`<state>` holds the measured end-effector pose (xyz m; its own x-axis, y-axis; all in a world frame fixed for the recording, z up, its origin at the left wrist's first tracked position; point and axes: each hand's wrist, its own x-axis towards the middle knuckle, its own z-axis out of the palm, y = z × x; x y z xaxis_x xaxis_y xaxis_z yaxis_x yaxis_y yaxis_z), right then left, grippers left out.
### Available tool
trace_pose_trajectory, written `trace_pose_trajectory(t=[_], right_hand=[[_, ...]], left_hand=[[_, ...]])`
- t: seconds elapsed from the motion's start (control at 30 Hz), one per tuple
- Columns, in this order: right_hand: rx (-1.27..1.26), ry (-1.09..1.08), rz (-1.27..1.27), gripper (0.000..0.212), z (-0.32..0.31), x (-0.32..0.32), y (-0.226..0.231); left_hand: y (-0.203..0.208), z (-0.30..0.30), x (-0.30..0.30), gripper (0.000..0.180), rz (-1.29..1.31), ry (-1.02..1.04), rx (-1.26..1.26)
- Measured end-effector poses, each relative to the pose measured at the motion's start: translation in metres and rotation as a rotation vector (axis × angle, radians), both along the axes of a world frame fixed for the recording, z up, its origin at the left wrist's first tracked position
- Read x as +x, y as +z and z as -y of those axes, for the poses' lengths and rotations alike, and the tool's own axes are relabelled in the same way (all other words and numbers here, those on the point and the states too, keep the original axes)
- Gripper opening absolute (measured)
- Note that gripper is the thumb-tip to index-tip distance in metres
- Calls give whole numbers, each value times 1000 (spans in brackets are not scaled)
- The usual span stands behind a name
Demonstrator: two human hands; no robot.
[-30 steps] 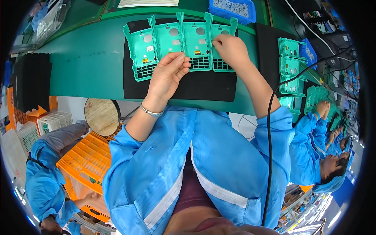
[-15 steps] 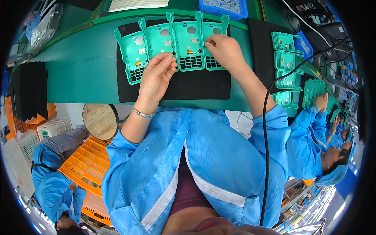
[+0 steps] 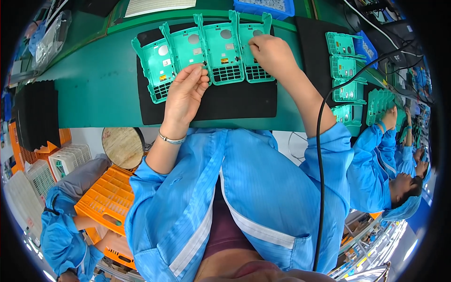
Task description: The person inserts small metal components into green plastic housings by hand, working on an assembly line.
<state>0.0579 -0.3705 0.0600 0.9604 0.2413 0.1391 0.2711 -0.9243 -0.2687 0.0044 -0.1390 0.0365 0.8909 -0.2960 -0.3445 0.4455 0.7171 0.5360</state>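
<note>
Several green plastic housings (image 3: 218, 49) lie side by side on a black mat (image 3: 235, 103), their slotted grilles toward me. My left hand (image 3: 184, 93) is closed in a pinch at the lower part of the second housing (image 3: 184, 55) from the left. A small dark bit shows by its fingertips; whether it is held or fixed to the housing I cannot make out. My right hand (image 3: 276, 56) rests over the right edge of the rightmost housing (image 3: 246, 50), its fingers curled together; anything in them is hidden.
A blue bin (image 3: 286, 8) of small pale parts stands at the back. To the right, more green housings (image 3: 342, 66) sit on another black mat, near a co-worker's hands (image 3: 389, 118). A black cable (image 3: 320, 188) hangs down in front. Orange crates (image 3: 105, 192) stand at the lower left.
My right hand has shifted slightly down and right along the rightmost housing. My left hand keeps its pinch at nearly the same spot. The whole view has shifted a little.
</note>
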Motion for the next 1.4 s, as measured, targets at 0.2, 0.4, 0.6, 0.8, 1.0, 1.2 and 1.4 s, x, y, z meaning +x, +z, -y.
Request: trace_pose_trajectory(t=[0.2,0.4,0.6,0.8,1.0,1.2,1.4], right_hand=[[-2,118,86,12,2,5,-10],[-169,139,142,12,3,13,-16],[300,-230,-486,21,4,27,7],[107,-108,-570,20,1,39,9],[15,-69,-733,26,2,47,15],[3,-152,-364,22,0,22,-1],[238,-61,-33,20,9,-15,-11]], left_hand=[[1,2,1,15,-9,8,-37],[0,0,0,15,-27,11,-32],[-1,-2,0,16,-15,31,-47],[-1,1,-1,17,-16,6,-35],[1,3,-3,17,-37,7,-42],[11,10,-4,17,-34,-18,32],[8,13,-4,14,-51,0,6]])
